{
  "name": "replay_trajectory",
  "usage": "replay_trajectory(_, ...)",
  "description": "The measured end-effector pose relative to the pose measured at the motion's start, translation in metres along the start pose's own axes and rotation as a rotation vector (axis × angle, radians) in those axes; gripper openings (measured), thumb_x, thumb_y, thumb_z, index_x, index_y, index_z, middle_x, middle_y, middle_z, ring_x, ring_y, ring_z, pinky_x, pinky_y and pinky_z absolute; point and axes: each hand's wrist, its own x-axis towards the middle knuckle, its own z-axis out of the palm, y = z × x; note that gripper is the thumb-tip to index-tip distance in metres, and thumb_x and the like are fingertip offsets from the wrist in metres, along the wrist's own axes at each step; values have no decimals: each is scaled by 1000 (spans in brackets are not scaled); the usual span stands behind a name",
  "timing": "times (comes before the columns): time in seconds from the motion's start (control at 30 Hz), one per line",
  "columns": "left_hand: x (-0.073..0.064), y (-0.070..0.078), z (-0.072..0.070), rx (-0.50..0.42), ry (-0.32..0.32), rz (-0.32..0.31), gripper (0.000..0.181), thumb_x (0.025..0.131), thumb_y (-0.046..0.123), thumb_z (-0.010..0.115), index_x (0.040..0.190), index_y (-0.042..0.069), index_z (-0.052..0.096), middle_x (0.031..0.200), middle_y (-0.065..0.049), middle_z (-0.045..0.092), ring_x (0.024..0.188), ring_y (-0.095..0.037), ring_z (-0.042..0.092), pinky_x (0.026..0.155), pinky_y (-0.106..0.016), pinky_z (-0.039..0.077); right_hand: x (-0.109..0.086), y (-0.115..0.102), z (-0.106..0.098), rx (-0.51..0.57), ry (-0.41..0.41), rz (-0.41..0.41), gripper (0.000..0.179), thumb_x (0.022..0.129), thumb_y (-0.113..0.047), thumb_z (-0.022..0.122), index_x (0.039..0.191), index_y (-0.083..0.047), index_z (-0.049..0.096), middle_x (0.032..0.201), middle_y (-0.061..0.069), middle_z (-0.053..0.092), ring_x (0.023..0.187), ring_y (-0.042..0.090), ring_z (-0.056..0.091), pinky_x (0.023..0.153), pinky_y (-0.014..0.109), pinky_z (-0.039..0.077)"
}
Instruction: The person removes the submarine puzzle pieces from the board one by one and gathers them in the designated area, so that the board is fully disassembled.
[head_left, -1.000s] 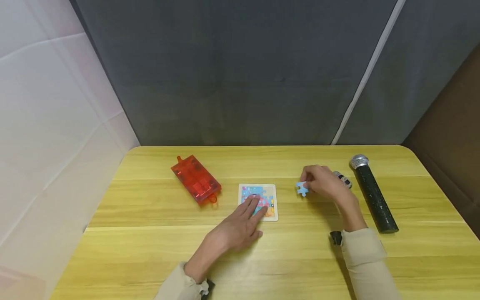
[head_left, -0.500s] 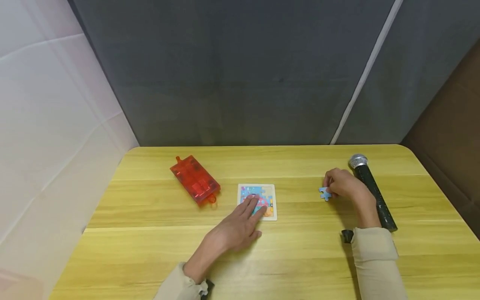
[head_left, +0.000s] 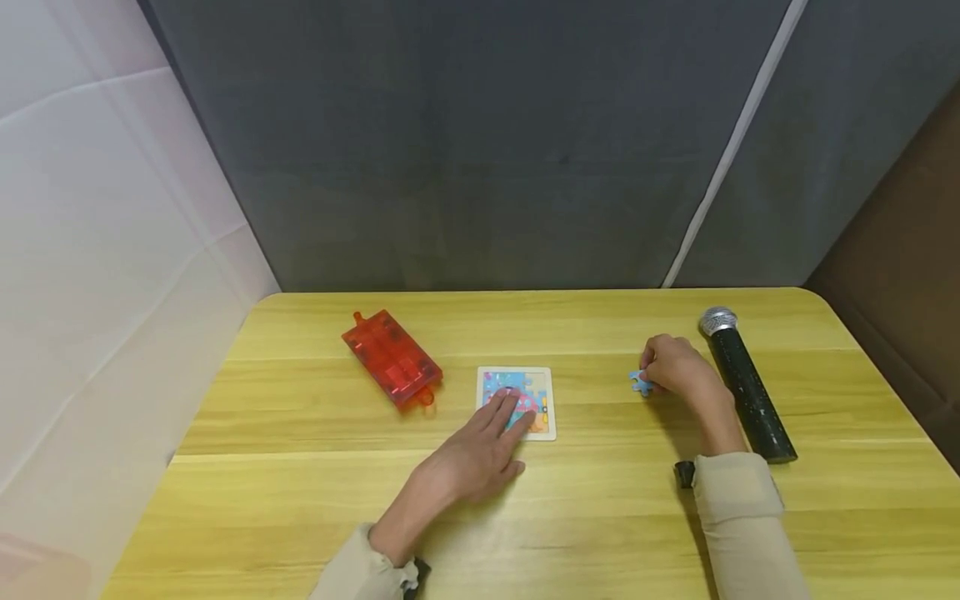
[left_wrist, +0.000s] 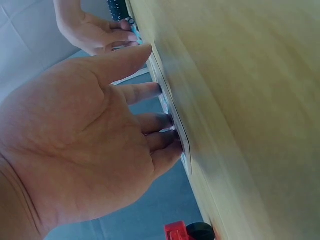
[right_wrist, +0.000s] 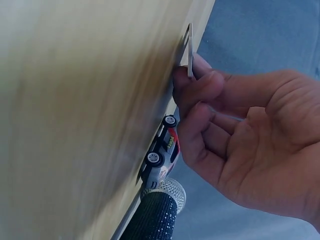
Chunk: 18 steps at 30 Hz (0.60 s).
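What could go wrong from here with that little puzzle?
The right grip pinches the blue piece near one edge, so it might slip or twist.
The toy car and microphone are close to that grip; a careless sweep could knock either.
The left grip rests on the puzzle tray; a sideways push might shift it.

Touching a framed puzzle (head_left: 517, 380) with the left hand (head_left: 474, 457).
Right of the puzzle, pinching a blue piece (head_left: 640, 387) with the right hand (head_left: 680, 368); farther right, a microphone (head_left: 750, 393); left of the puzzle, a red case (head_left: 393, 357).
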Motion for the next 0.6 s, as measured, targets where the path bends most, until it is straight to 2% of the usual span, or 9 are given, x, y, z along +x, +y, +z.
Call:
replay_trajectory(0.33, 2, -2, -2, -9, -1, 2, 68, 116, 33, 55, 173, 6, 30, 183, -23, 14, 172, -37, 11, 140, -45, 15, 3, -5, -3, -41, 18, 47, 14, 102, -4, 73, 106, 9, 70, 86, 15, 70, 77, 23, 63, 72, 35, 53)
replay_trajectory(0.6, 1, 0, -2, -2, 5, -7, 68, 115, 32, 57, 173, 6, 31, 183, -22, 16, 172, -35, 13, 140, -44, 16, 2, -5, -3, -79, 19, 86, 14, 99, -7, 75, 103, 7, 74, 79, 11, 71, 79, 25, 63, 74, 38, 53)
